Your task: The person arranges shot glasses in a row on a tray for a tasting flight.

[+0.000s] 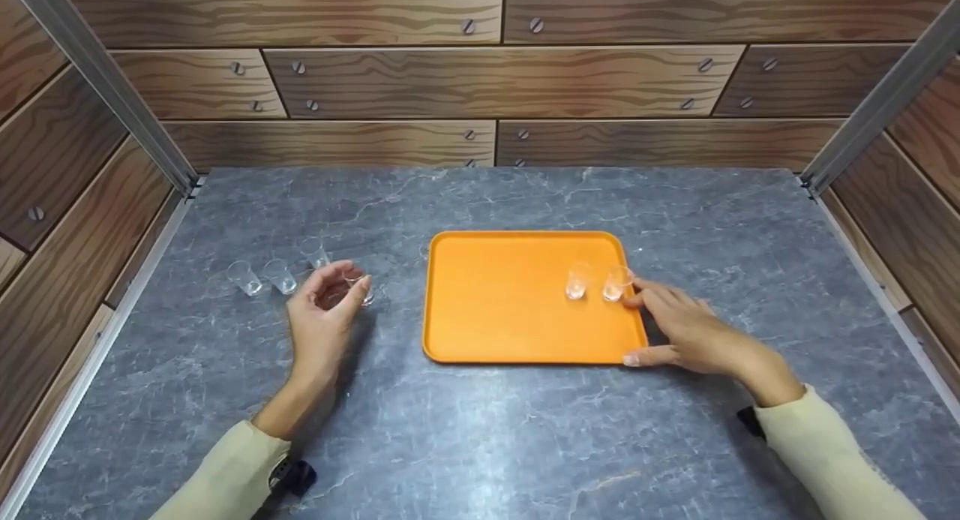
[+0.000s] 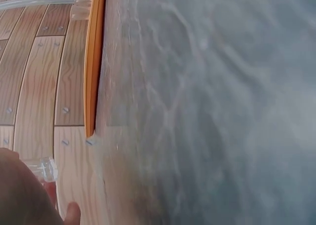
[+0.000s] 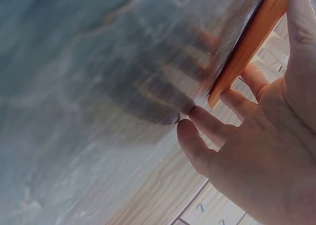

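My left hand [image 1: 324, 317] pinches a small clear shot glass [image 1: 367, 299] between thumb and fingers, left of the orange tray [image 1: 517, 310]. The same glass partly shows beside the hand in the left wrist view. Across the table, my right hand [image 1: 686, 329] touches the tray's right side, its thumb by the front corner. In the right wrist view its fingers [image 3: 210, 124] are spread, some against the tray rim. Two clear shot glasses stand on the tray's right part, one [image 1: 576, 284] inward and the other [image 1: 616, 286] near the right hand's fingertips.
Three more clear glasses stand left of my left hand: one at far left [image 1: 245, 278], one in the middle [image 1: 280, 278], and one farther back [image 1: 316, 254]. Wood-patterned panels [image 1: 390, 85] and metal side rails bound the grey marbled table [image 1: 450, 437].
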`<state>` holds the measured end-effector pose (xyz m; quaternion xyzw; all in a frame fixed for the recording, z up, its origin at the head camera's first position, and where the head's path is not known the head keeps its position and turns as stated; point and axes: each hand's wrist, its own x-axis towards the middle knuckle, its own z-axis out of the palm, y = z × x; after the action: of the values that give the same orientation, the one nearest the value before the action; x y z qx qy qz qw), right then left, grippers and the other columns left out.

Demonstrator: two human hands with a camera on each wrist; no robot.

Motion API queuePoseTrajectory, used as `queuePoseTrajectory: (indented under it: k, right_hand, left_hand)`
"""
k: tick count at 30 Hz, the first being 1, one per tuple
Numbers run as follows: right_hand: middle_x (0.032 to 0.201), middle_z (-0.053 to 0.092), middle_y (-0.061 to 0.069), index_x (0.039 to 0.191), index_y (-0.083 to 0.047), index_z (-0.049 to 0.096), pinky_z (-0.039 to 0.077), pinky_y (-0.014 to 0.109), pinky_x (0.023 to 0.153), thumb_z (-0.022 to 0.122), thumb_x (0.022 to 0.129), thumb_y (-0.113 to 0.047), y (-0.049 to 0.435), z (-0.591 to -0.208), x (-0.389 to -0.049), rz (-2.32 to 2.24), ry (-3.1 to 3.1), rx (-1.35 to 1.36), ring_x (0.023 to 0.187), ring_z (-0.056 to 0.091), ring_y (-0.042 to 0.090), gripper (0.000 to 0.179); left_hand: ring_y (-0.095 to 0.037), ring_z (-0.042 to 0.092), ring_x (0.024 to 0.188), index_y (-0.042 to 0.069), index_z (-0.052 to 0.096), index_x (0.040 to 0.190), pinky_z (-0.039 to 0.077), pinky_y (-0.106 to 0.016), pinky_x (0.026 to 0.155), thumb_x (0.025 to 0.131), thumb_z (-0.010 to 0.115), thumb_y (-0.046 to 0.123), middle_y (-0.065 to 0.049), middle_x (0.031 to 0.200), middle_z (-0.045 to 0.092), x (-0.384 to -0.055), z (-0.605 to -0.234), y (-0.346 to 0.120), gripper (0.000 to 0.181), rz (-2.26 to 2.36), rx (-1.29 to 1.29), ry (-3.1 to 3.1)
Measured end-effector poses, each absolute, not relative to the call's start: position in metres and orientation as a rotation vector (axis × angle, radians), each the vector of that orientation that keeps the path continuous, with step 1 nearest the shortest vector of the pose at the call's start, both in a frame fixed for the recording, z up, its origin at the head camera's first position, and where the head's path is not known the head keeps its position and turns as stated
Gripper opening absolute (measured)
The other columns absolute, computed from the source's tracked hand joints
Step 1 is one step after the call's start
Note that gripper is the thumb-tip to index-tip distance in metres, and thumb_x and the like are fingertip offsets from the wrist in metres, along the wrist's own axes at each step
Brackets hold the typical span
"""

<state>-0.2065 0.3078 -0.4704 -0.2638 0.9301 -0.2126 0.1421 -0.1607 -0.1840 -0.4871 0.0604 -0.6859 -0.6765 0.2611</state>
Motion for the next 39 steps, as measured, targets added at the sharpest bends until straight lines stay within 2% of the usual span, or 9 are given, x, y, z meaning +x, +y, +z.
queuePoseTrajectory:
  k: [10,15,21,31,39]
  right_hand:
    - [0.176,0.023,0.024,0.151,-0.007,0.051,0.018,0.087,0.113,0.08,0.093,-0.063,0.307,-0.468,-0.207,-0.612,2.687,-0.766,0.155,0.026,0.055,0.086]
    - [0.175,0.025,0.026,0.147,-0.007,0.053,0.022,0.088,0.111,0.082,0.093,-0.06,0.306,-0.468,-0.207,-0.615,2.692,-0.792,0.153,0.029,0.056,0.081]
    - [0.174,0.026,0.027,0.146,-0.007,0.053,0.021,0.089,0.11,0.083,0.093,-0.058,0.306,-0.47,-0.208,-0.621,2.693,-0.791,0.152,0.029,0.058,0.08]
    - [0.176,0.023,0.025,0.15,-0.006,0.051,0.016,0.088,0.113,0.082,0.093,-0.061,0.307,-0.471,-0.207,-0.632,2.684,-0.771,0.155,0.025,0.056,0.085]
    - [0.175,0.024,0.025,0.149,-0.007,0.051,0.019,0.088,0.113,0.081,0.093,-0.061,0.307,-0.47,-0.206,-0.627,2.689,-0.783,0.154,0.027,0.057,0.084]
  left_hand:
    - [-0.022,0.074,0.099,-0.01,0.068,0.128,0.061,-0.03,0.09,0.093,0.083,-0.007,-0.021,0.112,0.075,-0.162,-0.486,-0.176,0.039,-1.871,0.09,-1.836]
    - [-0.022,0.074,0.101,-0.011,0.067,0.129,0.061,-0.031,0.092,0.092,0.083,-0.009,-0.021,0.113,0.075,-0.162,-0.486,-0.171,0.04,-1.895,0.064,-1.837]
    - [-0.021,0.074,0.101,-0.011,0.07,0.126,0.061,-0.034,0.092,0.091,0.085,-0.007,-0.021,0.112,0.076,-0.165,-0.487,-0.163,0.039,-1.89,0.025,-1.864]
    - [-0.022,0.074,0.098,-0.012,0.07,0.124,0.062,-0.027,0.084,0.089,0.085,-0.009,-0.019,0.11,0.077,-0.169,-0.489,-0.151,0.038,-1.939,0.024,-1.867]
    - [-0.025,0.073,0.101,-0.01,0.071,0.124,0.06,-0.03,0.088,0.09,0.086,-0.005,-0.018,0.112,0.078,-0.175,-0.488,-0.138,0.038,-1.975,0.03,-1.944]
